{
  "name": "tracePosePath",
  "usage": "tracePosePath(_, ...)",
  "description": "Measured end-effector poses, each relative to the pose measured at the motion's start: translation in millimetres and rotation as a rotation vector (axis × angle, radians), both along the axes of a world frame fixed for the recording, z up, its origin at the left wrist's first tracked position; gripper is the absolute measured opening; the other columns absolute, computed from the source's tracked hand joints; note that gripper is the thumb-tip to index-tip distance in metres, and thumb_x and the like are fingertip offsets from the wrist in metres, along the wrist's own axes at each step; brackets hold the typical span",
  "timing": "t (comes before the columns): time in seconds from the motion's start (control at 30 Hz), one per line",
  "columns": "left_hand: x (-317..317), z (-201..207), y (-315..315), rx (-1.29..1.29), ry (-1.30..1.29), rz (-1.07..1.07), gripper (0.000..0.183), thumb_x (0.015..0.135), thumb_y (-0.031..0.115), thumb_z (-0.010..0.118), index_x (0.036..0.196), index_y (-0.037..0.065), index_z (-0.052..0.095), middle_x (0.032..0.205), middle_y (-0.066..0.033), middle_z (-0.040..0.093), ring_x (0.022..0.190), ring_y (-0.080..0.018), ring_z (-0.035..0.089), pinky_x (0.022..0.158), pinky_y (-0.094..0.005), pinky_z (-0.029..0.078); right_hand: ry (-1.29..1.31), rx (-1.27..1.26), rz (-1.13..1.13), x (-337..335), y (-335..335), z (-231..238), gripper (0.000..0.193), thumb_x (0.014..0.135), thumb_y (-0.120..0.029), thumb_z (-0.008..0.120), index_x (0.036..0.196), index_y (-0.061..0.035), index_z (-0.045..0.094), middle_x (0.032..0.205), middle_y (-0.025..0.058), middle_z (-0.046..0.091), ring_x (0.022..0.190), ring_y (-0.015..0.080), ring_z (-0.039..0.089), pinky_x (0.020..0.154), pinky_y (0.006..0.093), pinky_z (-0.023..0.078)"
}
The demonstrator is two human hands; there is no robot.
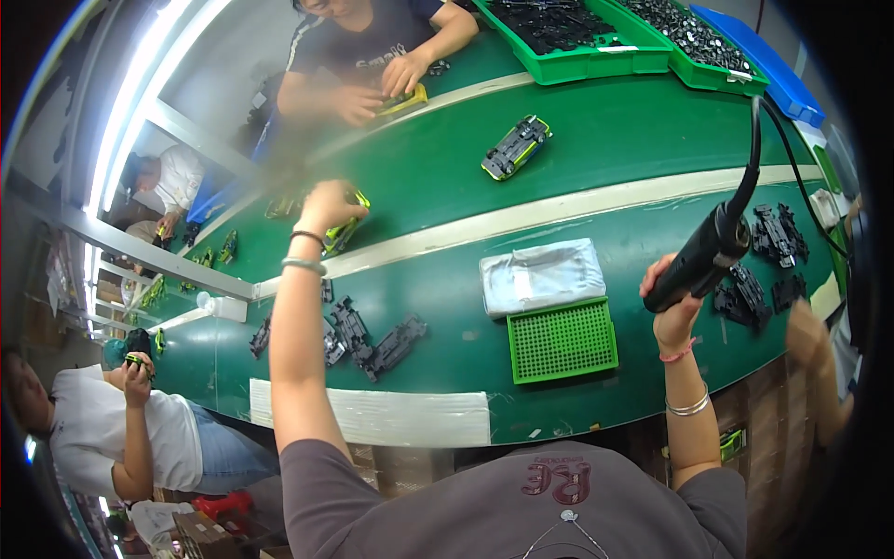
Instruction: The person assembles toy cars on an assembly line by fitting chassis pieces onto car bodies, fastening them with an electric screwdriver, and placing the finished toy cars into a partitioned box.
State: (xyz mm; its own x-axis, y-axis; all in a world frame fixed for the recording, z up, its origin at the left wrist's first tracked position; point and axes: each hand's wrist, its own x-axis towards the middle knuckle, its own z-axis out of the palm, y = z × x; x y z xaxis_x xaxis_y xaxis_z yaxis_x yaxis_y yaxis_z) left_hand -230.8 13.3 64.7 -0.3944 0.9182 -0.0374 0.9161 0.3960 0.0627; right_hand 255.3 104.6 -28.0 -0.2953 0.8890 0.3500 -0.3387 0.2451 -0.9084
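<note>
Out to ten o'clock with the left hand (328, 207), bent partly closed over a lime toy car (343, 237); can't see the fingertips, can't tell whether clasping or just touching! Across to three o'clock with the right hand (675, 307), wrapped around a thick black power tool (697, 261), held tilted. Spotting a second car (517, 147) at one o'clock, dark side up, on the green surface (633, 140).

Dark-red lettering (556, 478) on a grey shirt (419, 517), pale lettering (385, 58) on a co-worker's dark shirt (326, 54)
</note>
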Motion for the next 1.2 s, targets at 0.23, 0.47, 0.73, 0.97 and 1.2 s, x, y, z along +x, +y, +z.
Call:
tracePosePath(0.23, -13.7, -42.6, 102.1, 0.039, 0.003, -0.097, 0.048, 0.069, 0.043, 0.07, 0.095, 0.003, 0.067, 0.094, -0.0197, 0.064, 0.09, -0.0336, 0.061, 0.081, -0.0397, 0.048, 0.028, -0.015, -0.047, -2.4, -0.6, 9.0, 0.085, 0.061, -0.084, 0.045, 0.087, -0.0029, 0.044, 0.065, 0.0057, 0.048, 0.056, 0.0135, 0.048, 0.052, 0.0244, 0.04)
tracePosePath(0.47, 21.5, -76.6, 213.2, 0.212, -0.026, -0.401, 0.04, 0.085, 0.029, 0.054, 0.117, 0.006, 0.055, 0.109, -0.0205, 0.058, 0.102, -0.0351, 0.055, 0.09, -0.0415, 0.043, 0.007, -0.013, -0.01, -3.4, -0.4, 8.7, 0.086, 0.06, -0.085, 0.042, 0.086, -0.003, 0.044, 0.065, 0.0055, 0.048, 0.056, 0.0136, 0.049, 0.052, 0.0247, 0.041)
tracePosePath(0.73, 37.5, -58.1, 145.1, 0.075, 0.159, -0.195, 0.037, 0.071, 0.017, 0.07, 0.103, 0.009, 0.053, 0.095, -0.0147, 0.063, 0.093, -0.0329, 0.058, 0.08, -0.0421, 0.046, -0.006, 0.029, -0.047, -4.8, -3.3, 6.1, 0.086, 0.062, -0.085, 0.038, 0.087, -0.0022, 0.043, 0.069, 0.0066, 0.048, 0.059, 0.0141, 0.049, 0.056, 0.0262, 0.043)
tracePosePath(0.97, 27.5, 19.8, -101.8, 0.054, -0.139, 0.093, 0.034, 0.07, 0.012, 0.072, 0.1, 0.004, 0.056, 0.084, -0.0149, 0.061, 0.076, -0.0253, 0.059, 0.068, -0.0343, 0.046, 0.0, 0.008, 0.035, 4.5, 12.0, -14.8, 0.088, 0.063, -0.082, 0.047, 0.098, -0.0012, 0.045, 0.076, 0.0073, 0.048, 0.066, 0.0159, 0.047, 0.061, 0.0287, 0.042)
tracePosePath(1.2, 135.4, 43.3, -370.6, 0.284, -0.164, 0.644, 0.035, 0.074, 0.013, 0.067, 0.106, 0.005, 0.054, 0.085, -0.0121, 0.063, 0.074, -0.0191, 0.059, 0.071, -0.0301, 0.047, -0.085, 0.031, 0.014, 13.7, 22.3, -9.5, 0.091, 0.065, -0.082, 0.044, 0.097, 0.0034, 0.05, 0.083, 0.0107, 0.051, 0.076, 0.0211, 0.048, 0.073, 0.0332, 0.041)
